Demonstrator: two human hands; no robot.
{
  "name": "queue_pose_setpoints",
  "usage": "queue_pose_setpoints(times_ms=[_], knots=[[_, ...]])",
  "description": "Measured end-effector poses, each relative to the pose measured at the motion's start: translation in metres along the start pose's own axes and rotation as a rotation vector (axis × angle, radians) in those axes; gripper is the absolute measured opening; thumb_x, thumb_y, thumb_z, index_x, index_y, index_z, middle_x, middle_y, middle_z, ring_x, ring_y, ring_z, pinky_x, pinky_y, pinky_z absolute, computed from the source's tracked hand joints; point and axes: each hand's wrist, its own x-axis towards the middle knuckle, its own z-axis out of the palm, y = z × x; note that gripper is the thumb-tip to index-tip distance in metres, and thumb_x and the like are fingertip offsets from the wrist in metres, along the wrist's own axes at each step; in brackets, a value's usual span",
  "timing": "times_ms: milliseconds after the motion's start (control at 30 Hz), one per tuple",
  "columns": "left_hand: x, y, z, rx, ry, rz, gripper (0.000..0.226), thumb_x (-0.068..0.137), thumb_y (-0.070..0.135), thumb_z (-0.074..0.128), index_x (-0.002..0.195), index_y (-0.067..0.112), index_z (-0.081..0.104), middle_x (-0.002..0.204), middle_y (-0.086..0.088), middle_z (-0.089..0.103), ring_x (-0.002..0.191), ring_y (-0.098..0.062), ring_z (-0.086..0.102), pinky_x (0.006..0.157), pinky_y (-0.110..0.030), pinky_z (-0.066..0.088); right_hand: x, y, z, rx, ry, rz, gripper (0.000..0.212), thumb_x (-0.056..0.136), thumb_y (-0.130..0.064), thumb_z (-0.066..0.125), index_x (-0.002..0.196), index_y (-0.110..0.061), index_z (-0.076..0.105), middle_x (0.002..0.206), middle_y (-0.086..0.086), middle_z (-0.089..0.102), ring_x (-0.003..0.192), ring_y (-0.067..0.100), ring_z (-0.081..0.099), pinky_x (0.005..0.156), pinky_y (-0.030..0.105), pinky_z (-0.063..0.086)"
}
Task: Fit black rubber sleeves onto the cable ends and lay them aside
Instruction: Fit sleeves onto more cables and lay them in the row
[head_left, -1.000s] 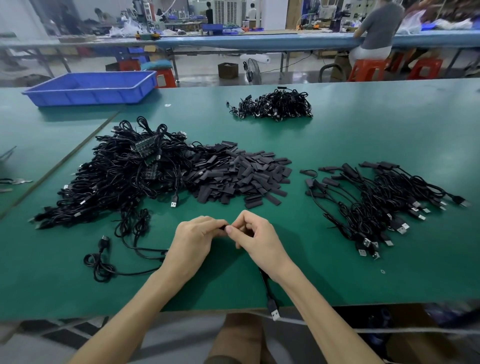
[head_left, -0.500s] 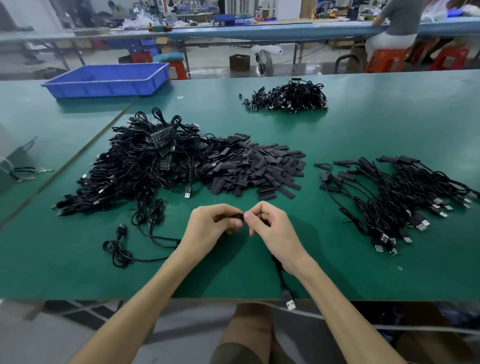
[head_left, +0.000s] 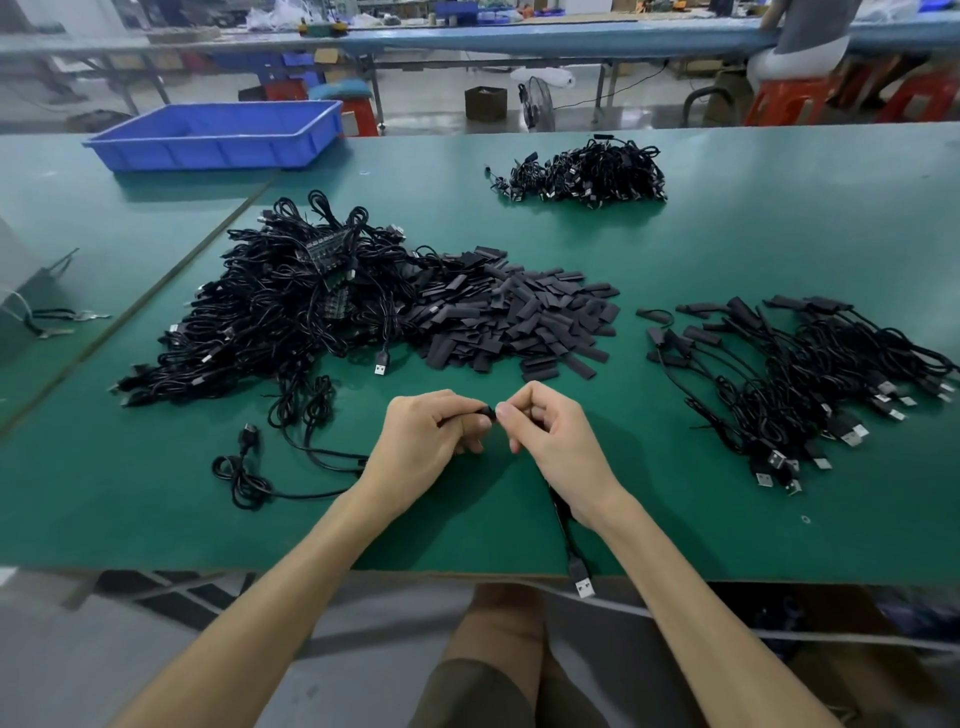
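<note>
Pinching a black sleeve (head_left: 487, 413) in the left hand (head_left: 426, 441) and gripping the cable (head_left: 564, 527) end in the right hand (head_left: 553, 444), tips touching above the table (head_left: 156, 509), seemingly to line them up, near the sleeve heap (head_left: 519, 322).

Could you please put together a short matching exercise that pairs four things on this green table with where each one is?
Things:
1. blue tray
2. loose rubber sleeves
3. USB plug
4. sleeved cables

Places:
A. hangs over the near edge of the table
B. at the far left of the table
C. spread on the right side of the table
D. piled at the centre of the table

Pairs: 1-B, 2-D, 3-A, 4-C.
</note>
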Motion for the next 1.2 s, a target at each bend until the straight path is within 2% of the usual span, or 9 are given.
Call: queue_pose_setpoints(times_ms=[67, 267, 400, 567, 667, 767, 967, 1067, 1200], knots=[[-0.001, 0.001, 0.000, 0.066, 0.014, 0.072, 0.009, 0.087, -0.002, 0.074, 0.092, 0.005, 0.080, 0.070, 0.005, 0.070, 0.059, -0.008, 0.067, 0.064, -0.016, 0.052, 0.000, -0.001, -0.001, 0.015, -0.012, -0.006, 0.021, 0.101, -0.020, 0.065, 0.086, -0.007, 0.061, 0.062, -0.007, 0.058, 0.065, 0.009, 0.053, 0.070, 0.022, 0.045], [-0.001, 0.009, -0.002, 0.109, 0.000, 0.138, 0.009, 0.082, 0.004, 0.081, 0.090, 0.008, 0.080, 0.072, 0.003, 0.069, 0.063, -0.011, 0.064, 0.068, -0.018, 0.049, 0.001, 0.000, -0.003, 0.045, -0.022, -0.012, 0.020, 0.101, -0.020, 0.067, 0.083, -0.012, 0.061, 0.061, -0.009, 0.058, 0.062, 0.007, 0.053, 0.066, 0.019, 0.044], [0.000, 0.009, -0.002, 0.052, -0.029, 0.053, 0.010, 0.079, 0.004, 0.083, 0.083, 0.007, 0.075, 0.072, 0.000, 0.070, 0.066, -0.015, 0.066, 0.070, -0.032, 0.055, 0.002, 0.000, -0.003, 0.041, -0.033, -0.013, 0.021, 0.100, -0.021, 0.068, 0.082, -0.014, 0.061, 0.060, -0.010, 0.057, 0.061, 0.005, 0.052, 0.066, 0.016, 0.043], [0.004, 0.005, -0.003, -0.054, -0.083, -0.078, 0.018, 0.079, 0.011, 0.086, 0.075, 0.014, 0.068, 0.068, 0.002, 0.072, 0.063, -0.013, 0.070, 0.068, -0.021, 0.055, 0.002, -0.001, -0.002, 0.040, -0.043, -0.018, 0.021, 0.100, -0.020, 0.069, 0.084, -0.009, 0.061, 0.059, -0.010, 0.059, 0.060, 0.003, 0.052, 0.066, 0.015, 0.043], [0.007, 0.003, -0.006, -0.145, -0.134, -0.101, 0.020, 0.079, 0.015, 0.087, 0.074, 0.014, 0.068, 0.068, -0.003, 0.074, 0.064, -0.018, 0.072, 0.069, -0.025, 0.056, 0.001, -0.002, -0.001, 0.077, -0.033, -0.017, 0.020, 0.099, -0.019, 0.069, 0.086, -0.006, 0.062, 0.061, -0.010, 0.064, 0.061, 0.004, 0.053, 0.067, 0.016, 0.045], [0.009, 0.002, -0.007, -0.242, -0.151, -0.142, 0.025, 0.078, 0.015, 0.087, 0.069, 0.025, 0.066, 0.070, -0.007, 0.075, 0.065, -0.019, 0.072, 0.069, -0.025, 0.056, -0.001, -0.003, -0.002, 0.153, -0.032, -0.014, 0.019, 0.099, -0.016, 0.069, 0.084, -0.007, 0.063, 0.062, -0.010, 0.066, 0.061, 0.004, 0.054, 0.067, 0.015, 0.046], [0.010, 0.001, -0.008, -0.303, -0.183, -0.166, 0.031, 0.076, 0.010, 0.087, 0.067, 0.029, 0.065, 0.073, -0.008, 0.075, 0.066, -0.019, 0.071, 0.070, -0.028, 0.057, 0.000, -0.004, -0.001, 0.198, -0.046, -0.001, 0.017, 0.098, -0.014, 0.071, 0.083, -0.008, 0.064, 0.062, -0.006, 0.067, 0.061, 0.004, 0.058, 0.066, 0.015, 0.048], [0.009, 0.001, -0.009, -0.301, -0.172, -0.153, 0.032, 0.076, 0.006, 0.087, 0.067, 0.026, 0.063, 0.074, -0.008, 0.076, 0.068, -0.021, 0.073, 0.071, -0.029, 0.059, 0.000, -0.003, -0.001, 0.217, -0.055, 0.003, 0.017, 0.097, -0.015, 0.072, 0.084, -0.008, 0.065, 0.065, -0.002, 0.068, 0.061, 0.007, 0.059, 0.067, 0.017, 0.049], [0.007, 0.002, -0.008, -0.265, -0.104, -0.125, 0.030, 0.075, 0.008, 0.088, 0.069, 0.020, 0.061, 0.077, -0.004, 0.077, 0.075, -0.035, 0.073, 0.073, -0.039, 0.059, 0.000, -0.003, -0.002, 0.234, -0.062, 0.000, 0.017, 0.097, -0.017, 0.071, 0.084, -0.009, 0.065, 0.065, 0.000, 0.066, 0.066, 0.006, 0.063, 0.070, 0.016, 0.049]])
